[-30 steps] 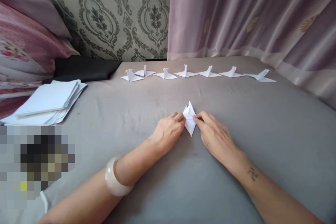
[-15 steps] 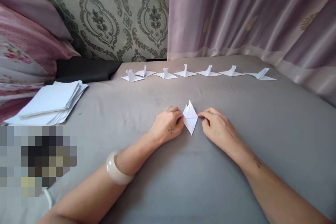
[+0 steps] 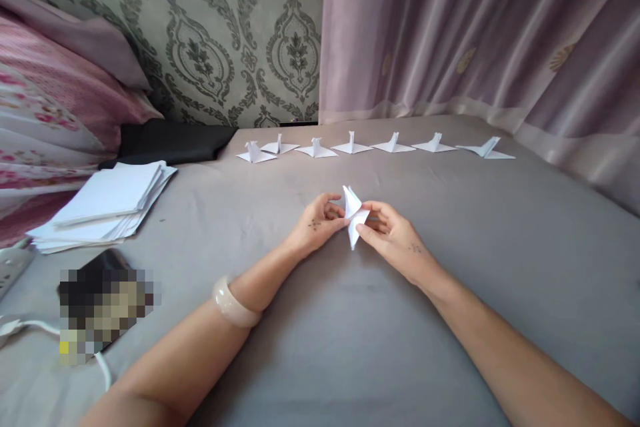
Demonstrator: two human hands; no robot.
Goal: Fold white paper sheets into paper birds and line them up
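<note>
A small white folded paper [image 3: 353,205] stands tilted between my two hands, with pointed ends at top and bottom. My left hand [image 3: 323,219] pinches its left edge with the thumb in front; the fingers behind are curled. My right hand [image 3: 393,235] grips the right side between thumb and fingers. A pale bangle [image 3: 234,305] circles my left wrist. Beyond the hands, several finished-looking white paper birds [image 3: 352,144] sit in a row with wings spread.
A stack of white paper [image 3: 107,197] lies at the left beside a black folded item [image 3: 175,141]. Nearer, a partly blurred dark device [image 3: 100,287] lies by a white cable [image 3: 45,325] and a power strip [image 3: 14,261]. Purple curtains [image 3: 410,27] hang behind the grey-covered surface [image 3: 320,360].
The folded paper has gone from lying flat to being lifted and tilted, its upper flaps apart. My right hand has moved left and now grips it. The view has shifted slightly.
</note>
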